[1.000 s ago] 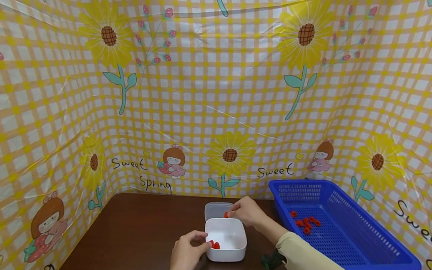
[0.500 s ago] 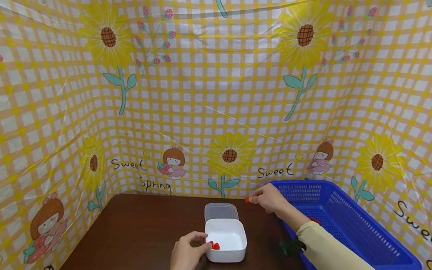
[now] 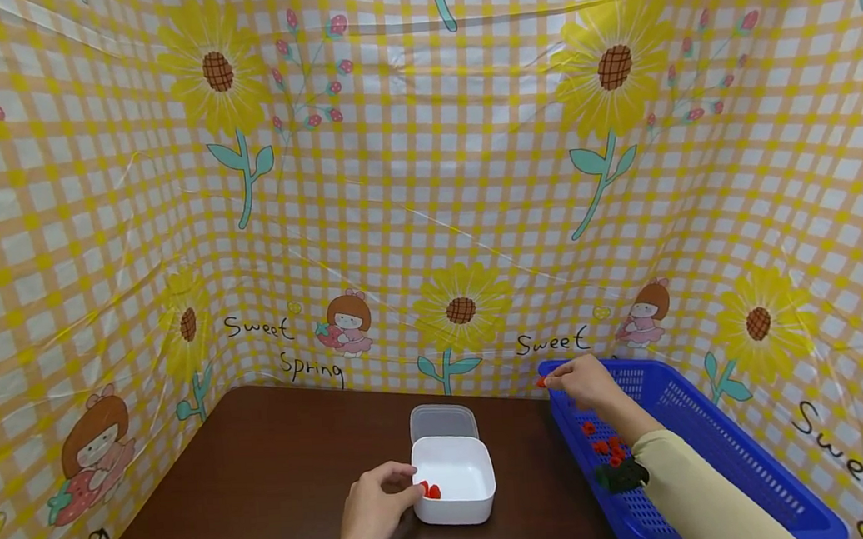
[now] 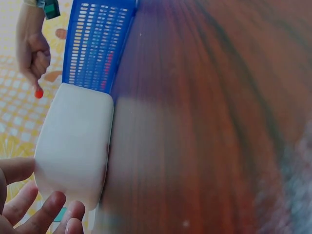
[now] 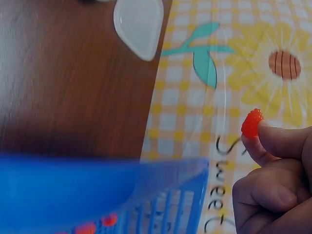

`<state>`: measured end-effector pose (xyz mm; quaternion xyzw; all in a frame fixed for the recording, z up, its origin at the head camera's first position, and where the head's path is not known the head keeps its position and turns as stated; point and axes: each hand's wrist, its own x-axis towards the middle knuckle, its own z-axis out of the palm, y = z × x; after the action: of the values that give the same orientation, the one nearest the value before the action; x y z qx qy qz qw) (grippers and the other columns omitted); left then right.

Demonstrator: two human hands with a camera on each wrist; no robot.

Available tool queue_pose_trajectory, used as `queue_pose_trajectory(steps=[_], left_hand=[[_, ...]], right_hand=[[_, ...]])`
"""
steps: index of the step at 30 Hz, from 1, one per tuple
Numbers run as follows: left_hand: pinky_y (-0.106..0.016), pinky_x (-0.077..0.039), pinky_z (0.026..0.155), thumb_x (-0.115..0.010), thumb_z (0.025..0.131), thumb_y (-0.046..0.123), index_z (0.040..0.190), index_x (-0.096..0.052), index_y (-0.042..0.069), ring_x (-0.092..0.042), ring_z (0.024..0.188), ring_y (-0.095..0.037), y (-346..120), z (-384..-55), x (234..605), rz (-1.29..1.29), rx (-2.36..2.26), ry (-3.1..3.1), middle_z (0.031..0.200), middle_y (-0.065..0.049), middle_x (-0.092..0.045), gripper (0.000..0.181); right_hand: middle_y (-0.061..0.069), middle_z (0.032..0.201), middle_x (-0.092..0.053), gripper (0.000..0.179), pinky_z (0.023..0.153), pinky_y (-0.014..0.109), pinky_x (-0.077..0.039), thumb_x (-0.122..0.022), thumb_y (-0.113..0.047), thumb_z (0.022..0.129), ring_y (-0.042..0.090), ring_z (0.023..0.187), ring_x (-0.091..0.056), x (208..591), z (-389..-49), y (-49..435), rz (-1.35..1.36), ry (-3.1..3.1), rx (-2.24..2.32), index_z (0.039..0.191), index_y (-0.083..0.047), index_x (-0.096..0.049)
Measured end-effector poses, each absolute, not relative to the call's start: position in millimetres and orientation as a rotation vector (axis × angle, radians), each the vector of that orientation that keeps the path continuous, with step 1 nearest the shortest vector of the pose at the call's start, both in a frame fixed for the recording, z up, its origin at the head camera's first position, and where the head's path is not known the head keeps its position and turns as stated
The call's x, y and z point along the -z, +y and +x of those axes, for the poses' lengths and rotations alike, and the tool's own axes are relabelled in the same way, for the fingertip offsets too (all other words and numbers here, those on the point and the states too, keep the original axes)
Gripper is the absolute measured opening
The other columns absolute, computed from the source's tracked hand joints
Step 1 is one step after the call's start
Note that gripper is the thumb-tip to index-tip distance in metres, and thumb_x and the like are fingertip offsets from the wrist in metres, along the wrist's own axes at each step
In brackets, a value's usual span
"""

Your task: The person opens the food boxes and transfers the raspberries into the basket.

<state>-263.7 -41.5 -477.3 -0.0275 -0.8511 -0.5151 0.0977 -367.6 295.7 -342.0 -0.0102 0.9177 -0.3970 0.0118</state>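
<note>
A red raspberry (image 3: 541,382) is pinched between the thumb and index finger of my right hand (image 3: 588,382), above the far left rim of the blue basket (image 3: 715,450). In the right wrist view the raspberry (image 5: 252,123) shows clearly at the fingertips. My left hand (image 3: 378,500) holds the left side of a white square container (image 3: 456,512), thumb at the rim. Inside the container, near that thumb, lie a couple of red raspberries (image 3: 434,492). Several more raspberries (image 3: 589,428) lie in the basket, some hidden by the right arm.
A clear lid (image 3: 443,420) lies just behind the container on the brown table (image 3: 287,463). A dark green device (image 3: 622,475) is strapped at the right wrist. Checked sunflower cloth (image 3: 366,190) walls in the table at the back and sides.
My right hand has moved right from the container's far side to the basket's rim, still pinching the raspberry. The left hand and container have stayed put.
</note>
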Motion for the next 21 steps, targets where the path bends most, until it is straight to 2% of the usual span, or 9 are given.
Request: queue_pose_trajectory(steps=[3, 5, 7, 10, 13, 16, 17, 19, 21], left_hand=[[-0.034, -0.044, 0.066, -0.081, 0.079, 0.03, 0.1, -0.077, 0.023, -0.061, 0.08, -0.011, -41, -264, 477, -0.083, 1.523, -2.519, 0.089, 0.01, -0.071, 0.023], [-0.033, -0.044, 0.066, -0.081, 0.079, 0.03, 0.1, -0.077, 0.023, -0.061, 0.08, -0.011, -41, -264, 477, -0.084, 1.524, -2.517, 0.088, 0.01, -0.071, 0.023], [-0.033, -0.044, 0.066, -0.081, 0.079, 0.029, 0.1, -0.077, 0.022, -0.061, 0.08, -0.011, -41, -265, 477, -0.084, 1.524, -2.513, 0.087, 0.01, -0.071, 0.022], [-0.033, -0.044, 0.066, -0.081, 0.079, 0.029, 0.1, -0.077, 0.022, -0.061, 0.079, -0.011, -41, -264, 478, -0.082, 1.523, -2.512, 0.086, 0.011, -0.071, 0.023], [-0.033, -0.044, 0.066, -0.081, 0.079, 0.029, 0.101, -0.077, 0.022, -0.06, 0.079, -0.011, -41, -264, 478, -0.082, 1.528, -2.512, 0.086, 0.011, -0.071, 0.023], [-0.034, -0.044, 0.066, -0.081, 0.079, 0.029, 0.101, -0.077, 0.022, -0.06, 0.079, -0.011, -41, -264, 478, -0.083, 1.536, -2.509, 0.087, 0.01, -0.071, 0.024], [-0.034, -0.044, 0.066, -0.081, 0.079, 0.029, 0.101, -0.077, 0.022, -0.06, 0.079, -0.011, -41, -264, 478, -0.085, 1.535, -2.508, 0.087, 0.01, -0.071, 0.024], [-0.033, -0.044, 0.066, -0.081, 0.079, 0.029, 0.101, -0.077, 0.022, -0.061, 0.08, -0.011, -41, -264, 478, -0.085, 1.534, -2.506, 0.088, 0.01, -0.072, 0.024], [-0.033, -0.044, 0.066, -0.081, 0.079, 0.029, 0.101, -0.077, 0.022, -0.061, 0.08, -0.011, -41, -264, 478, -0.087, 1.53, -2.506, 0.088, 0.01, -0.072, 0.023]], right_hand=[[-0.007, 0.055, -0.049, 0.032, 0.044, 0.027, -0.03, -0.063, -0.016, 0.098, 0.008, 0.041, -0.022, 343, -370, 310, 0.01, 2.869, 1.222, 0.119, 0.007, -0.069], [-0.004, 0.061, -0.061, 0.032, 0.044, 0.027, -0.029, -0.063, -0.016, 0.098, 0.008, 0.041, -0.023, 345, -371, 318, 0.027, 2.882, 1.209, 0.118, 0.008, -0.07], [-0.002, 0.057, -0.056, 0.031, 0.045, 0.027, -0.03, -0.064, -0.015, 0.097, 0.008, 0.041, -0.024, 347, -373, 327, 0.05, 2.894, 1.184, 0.117, 0.008, -0.07], [0.004, 0.07, -0.066, 0.028, 0.049, 0.029, -0.036, -0.065, -0.012, 0.094, 0.009, 0.047, -0.033, 353, -375, 339, 0.023, 2.951, 1.116, 0.11, 0.01, -0.072], [0.002, 0.06, -0.055, 0.019, 0.05, 0.029, -0.035, -0.067, -0.011, 0.092, 0.01, 0.049, -0.034, 360, -376, 350, 0.046, 2.974, 1.08, 0.084, 0.005, -0.075], [-0.006, 0.049, -0.036, 0.033, 0.047, 0.026, -0.031, -0.07, -0.011, 0.09, 0.008, 0.045, -0.031, 368, -377, 360, 0.099, 2.962, 1.083, 0.058, -0.008, -0.06], [-0.008, 0.048, -0.028, 0.04, 0.046, 0.026, -0.028, -0.07, -0.011, 0.089, 0.008, 0.043, -0.026, 371, -378, 362, 0.135, 2.94, 1.105, 0.054, -0.011, -0.051], [-0.009, 0.048, -0.026, 0.047, 0.045, 0.024, -0.028, -0.071, -0.011, 0.088, 0.007, 0.043, -0.026, 374, -377, 368, 0.162, 2.935, 1.095, 0.052, -0.016, -0.041], [-0.01, 0.049, -0.026, 0.049, 0.044, 0.023, -0.028, -0.072, -0.012, 0.088, 0.006, 0.042, -0.026, 377, -377, 372, 0.204, 2.921, 1.085, 0.052, -0.018, -0.039]])
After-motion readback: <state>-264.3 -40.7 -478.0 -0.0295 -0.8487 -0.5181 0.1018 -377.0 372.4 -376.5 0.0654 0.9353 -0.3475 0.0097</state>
